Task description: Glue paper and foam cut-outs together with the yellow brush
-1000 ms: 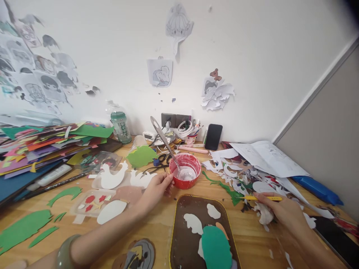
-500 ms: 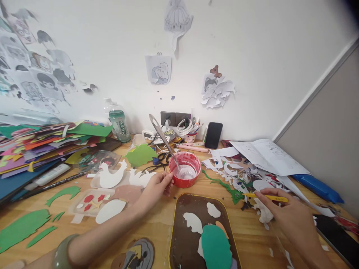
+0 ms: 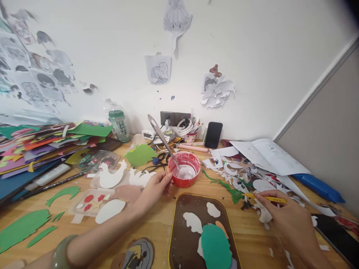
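My left hand (image 3: pixel 156 186) rests on the wooden desk with its fingers curled against the left side of a red bowl (image 3: pixel 184 181) of white paste. A metal spoon (image 3: pixel 162 139) leans in the bowl, handle up to the left. My right hand (image 3: pixel 283 215) pinches a thin yellow-handled tool (image 3: pixel 266 198) that lies nearly level over a heap of paper scraps (image 3: pixel 246 179). A brown tray (image 3: pixel 187 239) with a yellow rim sits between my hands, holding white cut-outs and a teal cut-out (image 3: pixel 215 247).
A stack of coloured paper sheets (image 3: pixel 42 144) fills the left. White bird cut-outs (image 3: pixel 112 177), green shapes (image 3: pixel 24 226), scissors (image 3: pixel 159 160), a green-capped bottle (image 3: pixel 119 125), a black phone (image 3: pixel 213 135) and a wall socket stand behind. White sheets (image 3: pixel 269 157) lie at the right.
My right hand has shifted slightly with the yellow tool over the scraps. The view has tilted a little. My left hand stays against the bowl.
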`<state>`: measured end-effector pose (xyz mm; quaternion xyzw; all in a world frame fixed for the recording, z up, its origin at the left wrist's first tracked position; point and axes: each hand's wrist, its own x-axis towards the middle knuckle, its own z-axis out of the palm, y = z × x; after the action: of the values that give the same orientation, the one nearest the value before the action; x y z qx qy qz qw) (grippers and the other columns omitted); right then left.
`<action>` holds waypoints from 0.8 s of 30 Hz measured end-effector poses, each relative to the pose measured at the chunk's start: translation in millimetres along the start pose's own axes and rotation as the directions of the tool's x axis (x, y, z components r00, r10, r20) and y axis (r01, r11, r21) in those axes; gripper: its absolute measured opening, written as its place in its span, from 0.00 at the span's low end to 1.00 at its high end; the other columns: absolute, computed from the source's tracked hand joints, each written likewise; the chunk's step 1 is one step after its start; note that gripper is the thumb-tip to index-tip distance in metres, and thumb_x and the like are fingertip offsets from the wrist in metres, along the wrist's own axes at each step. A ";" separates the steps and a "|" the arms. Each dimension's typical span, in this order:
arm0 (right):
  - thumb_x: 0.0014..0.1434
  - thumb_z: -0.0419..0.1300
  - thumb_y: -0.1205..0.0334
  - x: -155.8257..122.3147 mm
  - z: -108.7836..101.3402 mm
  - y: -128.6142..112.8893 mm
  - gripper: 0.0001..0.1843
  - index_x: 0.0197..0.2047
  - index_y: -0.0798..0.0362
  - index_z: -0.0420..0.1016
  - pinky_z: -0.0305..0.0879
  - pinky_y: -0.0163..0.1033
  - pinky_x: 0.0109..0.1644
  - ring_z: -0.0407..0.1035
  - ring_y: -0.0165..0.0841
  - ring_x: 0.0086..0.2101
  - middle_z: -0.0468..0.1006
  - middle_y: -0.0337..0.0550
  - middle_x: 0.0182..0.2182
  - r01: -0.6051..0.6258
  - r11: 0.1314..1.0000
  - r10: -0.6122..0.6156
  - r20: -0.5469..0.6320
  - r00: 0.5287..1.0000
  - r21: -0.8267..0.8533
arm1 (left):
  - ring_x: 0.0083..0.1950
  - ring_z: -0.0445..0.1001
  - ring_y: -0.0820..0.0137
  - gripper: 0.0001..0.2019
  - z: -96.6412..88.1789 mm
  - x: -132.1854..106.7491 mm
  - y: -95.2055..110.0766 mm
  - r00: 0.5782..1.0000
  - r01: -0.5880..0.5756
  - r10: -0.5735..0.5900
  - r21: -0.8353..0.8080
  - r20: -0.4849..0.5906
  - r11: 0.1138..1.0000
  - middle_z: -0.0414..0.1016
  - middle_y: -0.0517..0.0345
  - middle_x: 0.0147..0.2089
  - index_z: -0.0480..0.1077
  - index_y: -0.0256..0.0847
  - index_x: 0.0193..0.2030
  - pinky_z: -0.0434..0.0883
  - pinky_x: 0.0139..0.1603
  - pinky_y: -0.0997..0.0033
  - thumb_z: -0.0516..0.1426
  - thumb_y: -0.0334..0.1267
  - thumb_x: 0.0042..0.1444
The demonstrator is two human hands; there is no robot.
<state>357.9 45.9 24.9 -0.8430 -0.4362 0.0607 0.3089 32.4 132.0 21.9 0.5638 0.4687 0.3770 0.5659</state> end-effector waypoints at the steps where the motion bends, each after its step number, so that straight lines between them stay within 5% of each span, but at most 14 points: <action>1: 0.40 0.54 0.35 -0.1 0.1 0.7 0.25 0.30 0.46 0.73 0.58 0.39 0.25 0.68 0.37 0.24 0.76 0.37 0.25 0.004 1.000 -0.004 0.000 1.000 0.001 | 0.25 0.62 0.75 0.21 -0.1 0.2 -0.1 1.000 -0.001 0.001 -0.001 -0.001 1.000 0.61 0.63 0.24 0.60 0.37 0.26 0.65 0.25 0.76 0.52 0.56 0.50; 24: 0.44 0.55 0.37 -7.4 0.2 -4.7 0.22 0.32 0.46 0.73 0.57 0.39 0.25 0.65 0.35 0.20 0.75 0.36 0.21 -0.004 1.000 0.004 0.035 0.999 -0.001 | 0.25 0.63 0.75 0.20 1.3 -5.7 7.7 0.999 0.029 -0.029 -0.001 -0.014 1.000 0.61 0.64 0.23 0.60 0.38 0.26 0.64 0.27 0.76 0.52 0.56 0.50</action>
<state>349.9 42.3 26.1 -0.8429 -0.4399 0.0760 0.3004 32.8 126.8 30.0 0.5541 0.4805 0.3729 0.5683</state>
